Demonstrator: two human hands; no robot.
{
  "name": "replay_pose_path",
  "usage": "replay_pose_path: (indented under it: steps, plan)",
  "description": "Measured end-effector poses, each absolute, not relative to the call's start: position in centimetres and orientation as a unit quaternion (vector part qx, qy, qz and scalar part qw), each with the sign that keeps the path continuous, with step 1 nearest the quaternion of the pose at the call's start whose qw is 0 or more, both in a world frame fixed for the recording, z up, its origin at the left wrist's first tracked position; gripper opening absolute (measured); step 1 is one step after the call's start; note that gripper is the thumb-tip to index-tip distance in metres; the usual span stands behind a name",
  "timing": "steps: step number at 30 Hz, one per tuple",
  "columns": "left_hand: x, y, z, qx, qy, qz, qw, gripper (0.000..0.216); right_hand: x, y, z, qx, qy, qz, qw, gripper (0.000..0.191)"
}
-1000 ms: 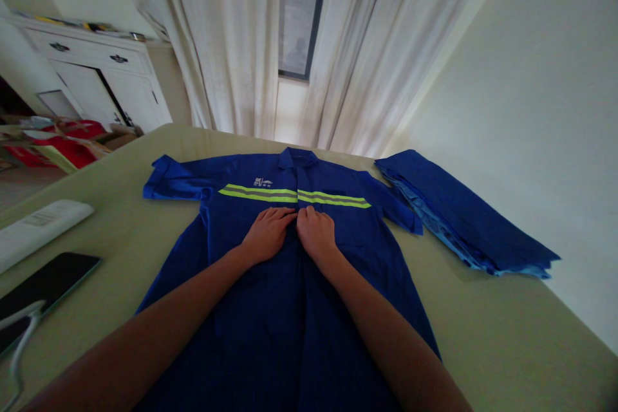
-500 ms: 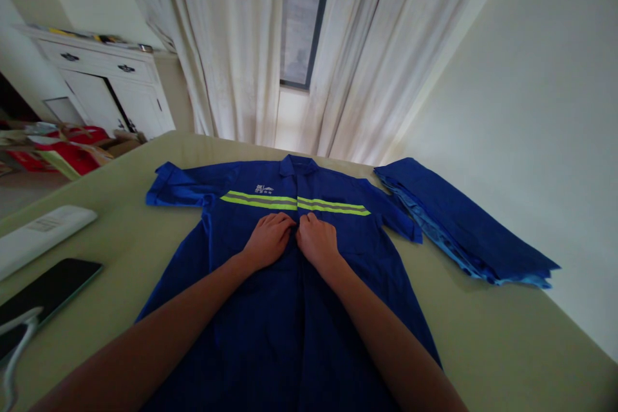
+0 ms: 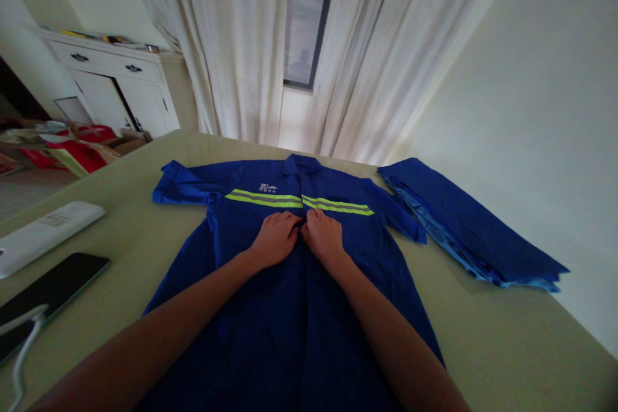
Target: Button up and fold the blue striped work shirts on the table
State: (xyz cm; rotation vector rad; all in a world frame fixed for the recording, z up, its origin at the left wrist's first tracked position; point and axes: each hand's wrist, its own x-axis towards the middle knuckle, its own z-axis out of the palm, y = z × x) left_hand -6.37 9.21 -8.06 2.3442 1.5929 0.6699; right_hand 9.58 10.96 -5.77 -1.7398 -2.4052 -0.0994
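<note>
A dark blue short-sleeved work shirt [image 3: 261, 328] lies spread face up, its collar toward the window. A yellow-green and grey reflective stripe [image 3: 263, 199] crosses the chest, with a white logo above it on the left. Just below the stripe, at the front placket, my left hand [image 3: 277, 238] pinches the cloth with bent fingers. My right hand [image 3: 322, 235] grips the placket's other edge close beside it, the two hands nearly touching. Whether a button sits between the fingertips is hidden.
Folded blue garments [image 3: 468, 225] lie in a stack on the table [image 3: 521, 341] at the right. On the left are a white device [image 3: 53, 232], a dark phone [image 3: 58, 293] and a white cable [image 3: 24, 354]. Beyond stand a white cabinet [image 3: 116, 87] and curtains [image 3: 232, 38].
The whole view has shifted slightly, so things appear a little further right. Both hands stay at the placket, with the fingers bunching the cloth slightly differently.
</note>
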Motion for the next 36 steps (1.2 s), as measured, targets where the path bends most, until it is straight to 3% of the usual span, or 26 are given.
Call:
replay_pose_path:
  steps: [7,11,25,30,36]
  plan:
    - [-6.2,8.9,-9.5,0.785,0.555,0.261,0.087,0.04,10.4,12.4,-6.5,-0.598,-0.749,0.14,0.248,0.01]
    - [-6.4,9.1,-9.4,0.778,0.563,0.264,0.089,0.037,10.4,12.9,-6.7,-0.575,-0.74,0.221,0.27,0.011]
    - [-6.2,8.9,-8.7,0.792,0.54,0.269,0.093,0.036,8.8,10.6,-6.0,-0.551,-0.83,-0.061,0.065,0.021]
    - [-6.2,8.7,-8.7,0.786,0.548,0.275,0.074,0.034,9.2,10.7,-5.4,-0.56,-0.823,-0.055,0.079,0.019]
    - [-6.5,9.1,-9.5,0.774,0.576,0.252,0.076,0.036,10.0,11.4,-5.1,-0.558,-0.812,0.052,0.164,0.012]
